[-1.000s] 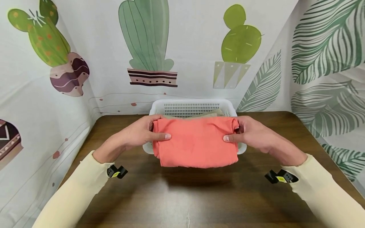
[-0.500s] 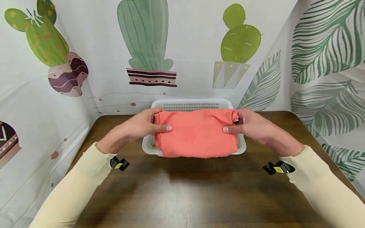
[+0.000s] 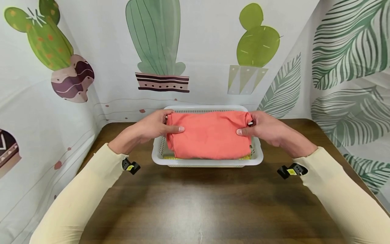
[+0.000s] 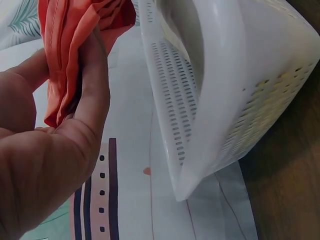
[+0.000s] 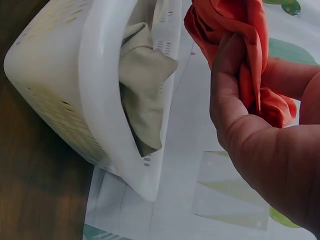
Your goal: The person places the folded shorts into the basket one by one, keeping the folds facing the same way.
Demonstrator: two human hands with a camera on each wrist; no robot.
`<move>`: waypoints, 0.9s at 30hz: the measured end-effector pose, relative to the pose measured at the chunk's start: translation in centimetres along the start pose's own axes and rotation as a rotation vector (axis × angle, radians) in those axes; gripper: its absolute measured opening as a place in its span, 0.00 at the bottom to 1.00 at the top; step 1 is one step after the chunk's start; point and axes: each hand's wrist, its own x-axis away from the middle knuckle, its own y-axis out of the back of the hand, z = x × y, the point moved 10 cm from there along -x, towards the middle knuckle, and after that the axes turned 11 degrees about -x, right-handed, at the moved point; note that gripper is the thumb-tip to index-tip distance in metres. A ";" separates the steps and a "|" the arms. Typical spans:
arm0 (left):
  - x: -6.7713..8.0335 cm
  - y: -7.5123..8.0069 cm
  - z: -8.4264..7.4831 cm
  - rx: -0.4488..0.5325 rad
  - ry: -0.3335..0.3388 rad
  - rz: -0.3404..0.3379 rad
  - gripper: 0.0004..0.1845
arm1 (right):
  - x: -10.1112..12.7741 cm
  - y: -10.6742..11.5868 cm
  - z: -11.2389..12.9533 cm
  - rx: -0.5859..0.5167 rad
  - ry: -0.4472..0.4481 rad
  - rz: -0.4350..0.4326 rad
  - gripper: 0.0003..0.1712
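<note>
A folded coral-red cloth garment (image 3: 210,135) is held level between both hands over a white plastic basket (image 3: 207,163). My left hand (image 3: 153,127) pinches its left end, thumb on top and fingers beneath. At the other end my right hand (image 3: 265,128) grips it the same way. Both wrist views show layered folds of the cloth between thumb and fingers, above the basket's rim. Inside the basket lies a grey-beige cloth (image 5: 145,85), seen in the right wrist view. Bits of yellow (image 3: 169,157) show below the garment's front edge. The garment hides most of the basket's inside.
The basket stands at the back of a dark brown wooden table (image 3: 195,203). Behind it hangs a white fabric backdrop (image 3: 210,51) printed with cacti and leaves, close to the basket's far rim.
Both hands have carried the coral-red garment away from me, from in front of the basket to over its opening. The basket's front rim now shows below the cloth.
</note>
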 end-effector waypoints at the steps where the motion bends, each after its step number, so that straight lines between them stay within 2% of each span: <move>1: -0.1 0.0 0.1 -0.002 0.003 0.000 0.23 | -0.1 0.1 0.0 0.002 -0.002 -0.005 0.20; 6: -0.7 0.3 0.5 -0.001 0.006 -0.009 0.24 | -0.9 0.2 -0.3 -0.008 -0.013 0.011 0.08; 9: -1.1 0.6 0.6 -0.013 0.000 -0.021 0.24 | -1.4 0.2 -0.3 -0.019 -0.014 0.024 0.09; 12: -1.5 1.0 0.7 -0.049 -0.007 -0.034 0.24 | -1.9 0.3 -0.4 -0.021 -0.019 0.015 0.06; 15: -1.7 1.3 1.0 -0.071 0.001 -0.046 0.23 | -2.2 0.4 -0.6 -0.012 -0.027 0.003 0.10; 21: -2.2 1.5 1.4 -0.081 0.023 -0.059 0.23 | -3.0 0.7 -0.9 0.013 -0.046 -0.017 0.09; 27: -3.1 2.1 1.7 -0.116 0.039 -0.105 0.23 | -3.9 1.2 -1.2 0.052 -0.075 -0.024 0.19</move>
